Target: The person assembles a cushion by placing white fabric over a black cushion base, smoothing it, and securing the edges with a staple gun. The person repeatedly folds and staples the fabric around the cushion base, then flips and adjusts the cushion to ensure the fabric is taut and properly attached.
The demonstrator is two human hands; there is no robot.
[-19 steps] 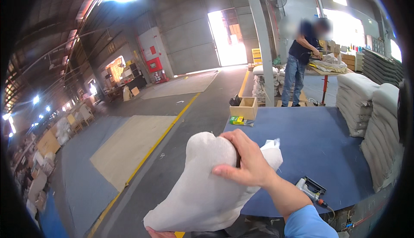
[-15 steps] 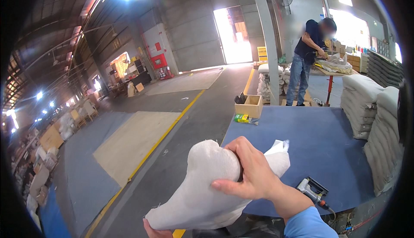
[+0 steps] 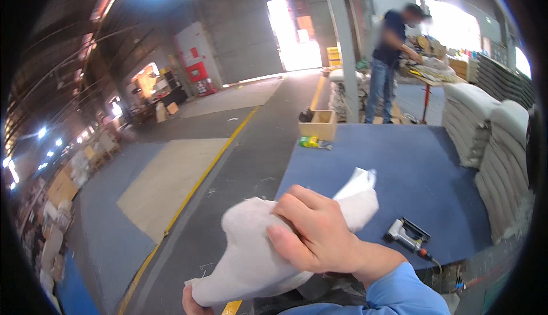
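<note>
An off-white fabric-covered padded piece [image 3: 242, 246] is held in front of me, above the near left edge of the blue-topped table. My right hand [image 3: 317, 235] grips its upper edge, thumb on the near face and fingers curled over the top. At its lower left corner, my left hand [image 3: 196, 302] pinches the fabric; most of that hand is cut off by the picture's lower edge. Beyond my right hand a paler end with a white flap [image 3: 354, 183] sticks out. A staple gun [image 3: 408, 236] with a hose lies on the table to the right of my right hand.
The blue tabletop [image 3: 399, 166] carries a wooden box [image 3: 319, 125] and a green-yellow packet [image 3: 310, 142] at its far left corner. Stacked grey-white padded pieces [image 3: 471, 121] border it on the right. A co-worker [image 3: 388, 58] stands at another table behind a post [image 3: 342, 52].
My right hand's fingers have curled more tightly over the padded piece's edge, and the piece has tipped a little. The whole view has shifted slightly. The staple gun lies as before.
</note>
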